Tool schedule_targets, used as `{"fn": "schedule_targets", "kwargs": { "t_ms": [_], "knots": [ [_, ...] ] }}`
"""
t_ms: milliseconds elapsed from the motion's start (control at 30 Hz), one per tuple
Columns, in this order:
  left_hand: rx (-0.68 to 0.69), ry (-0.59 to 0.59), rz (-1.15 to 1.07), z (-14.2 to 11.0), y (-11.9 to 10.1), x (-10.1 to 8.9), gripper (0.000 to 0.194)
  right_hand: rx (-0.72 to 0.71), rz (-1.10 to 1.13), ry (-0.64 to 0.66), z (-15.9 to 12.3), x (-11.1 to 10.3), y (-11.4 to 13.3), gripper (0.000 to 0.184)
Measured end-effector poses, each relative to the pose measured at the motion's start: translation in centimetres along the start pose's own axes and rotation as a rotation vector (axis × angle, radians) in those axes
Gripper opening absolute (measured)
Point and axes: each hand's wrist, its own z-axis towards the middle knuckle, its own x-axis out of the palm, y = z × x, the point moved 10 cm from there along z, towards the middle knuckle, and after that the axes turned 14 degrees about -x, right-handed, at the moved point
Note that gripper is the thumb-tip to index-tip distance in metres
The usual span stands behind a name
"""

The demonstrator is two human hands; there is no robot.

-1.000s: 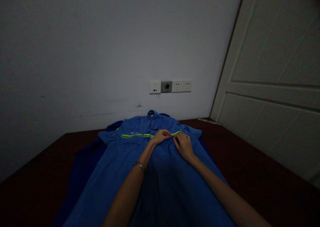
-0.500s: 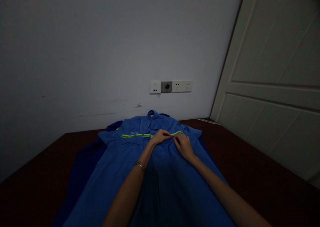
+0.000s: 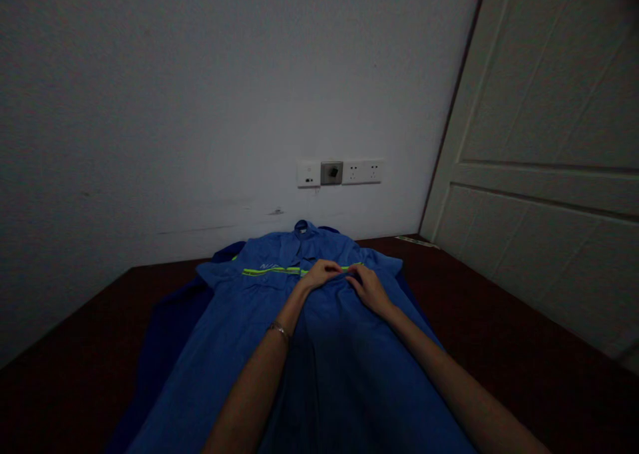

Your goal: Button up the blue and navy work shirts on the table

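Observation:
A blue work shirt (image 3: 234, 347) with a yellow-green reflective stripe (image 3: 272, 271) across the chest lies flat on a dark red surface (image 3: 499, 334), collar toward the wall. My left hand (image 3: 322, 273) is curled at the shirt's front placket near the stripe, fingers pinched on the fabric. My right hand (image 3: 368, 286) rests beside it, fingertips pressed together on the same front edge. A bracelet sits on my left wrist (image 3: 279, 329). The room is dim, so what lies under the fingers is hard to see.
A darker blue garment (image 3: 164, 334) lies under the shirt, showing at the left. A white wall (image 3: 200, 108) with sockets and a switch (image 3: 340, 172) stands behind. A white panelled door (image 3: 549, 174) is at the right.
My right hand has shifted slightly up and left toward the left hand on the placket. The view tilted a little. The shirt stays where it was.

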Motion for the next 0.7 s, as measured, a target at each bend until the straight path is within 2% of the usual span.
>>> {"fn": "schedule_targets", "kwargs": {
  "t_ms": [100, 200, 400, 700],
  "knots": [
    [0.007, 0.046, 0.003, 0.2, 0.4, 0.6, 0.015, -0.038, 0.034, 0.053, -0.1, 0.5, 0.0, 0.022],
    [0.018, 0.064, 0.004, 0.1, 0.7, 0.9, 0.014, -0.082, 0.028, 0.09, -0.2, 0.9, 0.2, 0.02],
    [0.006, 0.065, -0.007, 0.1, 1.1, 1.1, 0.012, -0.107, 0.016, 0.09, -0.3, 0.9, 0.4, 0.016],
    [-0.016, 0.047, 0.039, 0.1, 1.4, 1.3, 0.009, -0.16, 0.094, 0.116, -0.6, 1.7, 0.3, 0.023]
  ]
}}
